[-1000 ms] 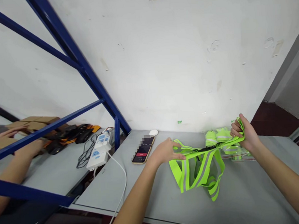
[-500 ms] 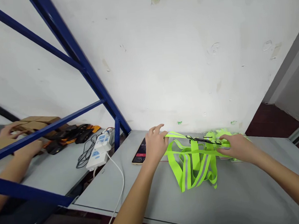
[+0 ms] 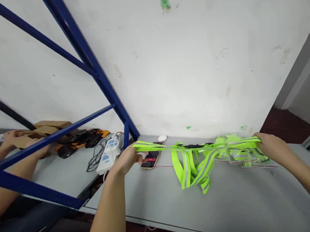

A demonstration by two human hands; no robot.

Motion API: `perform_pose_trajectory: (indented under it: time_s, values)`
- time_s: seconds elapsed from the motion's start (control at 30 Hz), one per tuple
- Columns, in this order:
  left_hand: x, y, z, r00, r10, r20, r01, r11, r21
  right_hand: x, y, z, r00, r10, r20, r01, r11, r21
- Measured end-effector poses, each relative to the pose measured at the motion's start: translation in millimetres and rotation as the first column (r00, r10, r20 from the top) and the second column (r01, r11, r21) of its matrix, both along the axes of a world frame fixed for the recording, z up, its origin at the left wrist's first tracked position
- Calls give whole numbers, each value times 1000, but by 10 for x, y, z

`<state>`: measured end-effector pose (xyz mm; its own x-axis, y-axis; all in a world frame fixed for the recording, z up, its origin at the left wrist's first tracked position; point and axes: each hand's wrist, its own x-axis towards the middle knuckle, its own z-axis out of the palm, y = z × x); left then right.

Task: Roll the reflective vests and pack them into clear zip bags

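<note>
A lime reflective harness is held stretched from left to right over the grey surface, its upper bands drawn nearly straight and its loops drooping between the hands. Its left end is clamped in the grip of the left hand, its right end in that of the right hand. A black buckle is carried near the middle; whether it is fastened cannot be told at this size. A phone is partly covered by the left bands, near the left hand's fingers. Behind the right bands, clear packs of lime straps are laid near the wall. At far left, brown cardboard is held by another person.
</note>
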<state>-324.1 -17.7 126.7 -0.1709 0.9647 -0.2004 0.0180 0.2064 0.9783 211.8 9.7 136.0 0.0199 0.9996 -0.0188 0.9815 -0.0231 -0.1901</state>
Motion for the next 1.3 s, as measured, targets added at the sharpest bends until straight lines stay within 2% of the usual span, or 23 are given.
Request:
perform_pose_trajectory:
  time_s: [0.07, 0.1, 0.13, 0.2, 0.27, 0.33, 0.37, 0.43, 0.5, 0.57, 0.63, 0.7, 0.77, 0.8, 0.87, 0.93, 1.0, 1.03, 1.1, 1.17, 1.23, 1.3]
  values:
    - [-20, -52, -69, 986, -144, 82, 150, 986, -76, 47, -15, -18, 945, -19, -326, -5, 997, -73]
    - [-25, -62, -110, 969, -207, 133, 221, 970, -104, 65, -30, -31, 868, -24, -496, -42, 992, -122]
    - [-25, -61, -154, 944, -264, 197, 290, 950, -113, 79, -46, -44, 765, -43, -642, -91, 980, -175]
    - [5, -19, -241, 869, -349, 352, 391, 919, -56, 88, -70, -70, 549, -138, -825, -192, 939, -285]
    - [90, 71, -304, 726, -421, 544, 459, 885, 73, 55, -64, -76, 357, -255, -899, -280, 889, -363]
    - [229, 196, -312, 590, -445, 674, 431, 879, 203, -28, -14, -47, 181, -314, -932, -350, 865, -359]
    - [310, 266, -287, 549, -442, 710, 388, 887, 252, -84, 29, -15, 88, -314, -945, -358, 876, -325]
    - [474, 409, -164, 507, -429, 747, 278, 902, 329, -201, 147, 83, -77, -277, -958, -319, 917, -239]
    - [614, 532, 53, 502, -427, 752, 196, 903, 382, -299, 288, 227, -205, -212, -956, -244, 957, -160]
    - [720, 606, 338, 531, -432, 729, 117, 889, 442, -358, 414, 409, -276, -146, -950, -170, 980, -101]
    - [796, 609, 628, 579, -438, 688, 39, 857, 513, -384, 481, 602, -307, -39, -951, -75, 997, -16]
    - [842, 534, 846, 648, -407, 644, -33, 829, 558, -387, 461, 757, -274, 83, -958, 10, 996, 83]
    - [850, 391, 920, 723, -333, 605, -77, 832, 549, -369, 356, 814, -194, 155, -969, 54, 988, 147]
    - [839, 301, 890, 750, -294, 592, -84, 846, 526, -352, 279, 790, -144, 167, -975, 65, 985, 160]
    - [794, 100, 702, 769, -243, 591, -69, 887, 456, -300, 98, 620, -47, 165, -985, 76, 984, 161]
    - [745, -112, 380, 748, -224, 625, -38, 926, 376, -236, -98, 308, 62, 164, -984, 39, 985, 167]
    - [733, -323, -5, 703, -180, 688, -48, 953, 299, -181, -292, -88, 164, 190, -968, -20, 982, 189]
    - [749, -426, -196, 664, -147, 733, -74, 963, 260, -165, -386, -290, 178, 184, -967, -45, 983, 179]
    - [823, -620, -532, 553, -28, 833, -172, 974, 147, -165, -558, -653, 94, 125, -988, -22, 992, 124]
    - [933, -779, -771, 409, 118, 905, -271, 963, -3, -200, -702, -918, -48, 31, -998, 30, 999, 30]
    - [1043, -886, -899, 323, 216, 921, -328, 939, -105, -247, -810, -1071, -99, -8, -995, 47, 999, -12]
    - [1129, -941, -936, 308, 244, 920, -343, 930, -132, -280, -886, -1139, -114, -21, -993, 54, 998, -27]
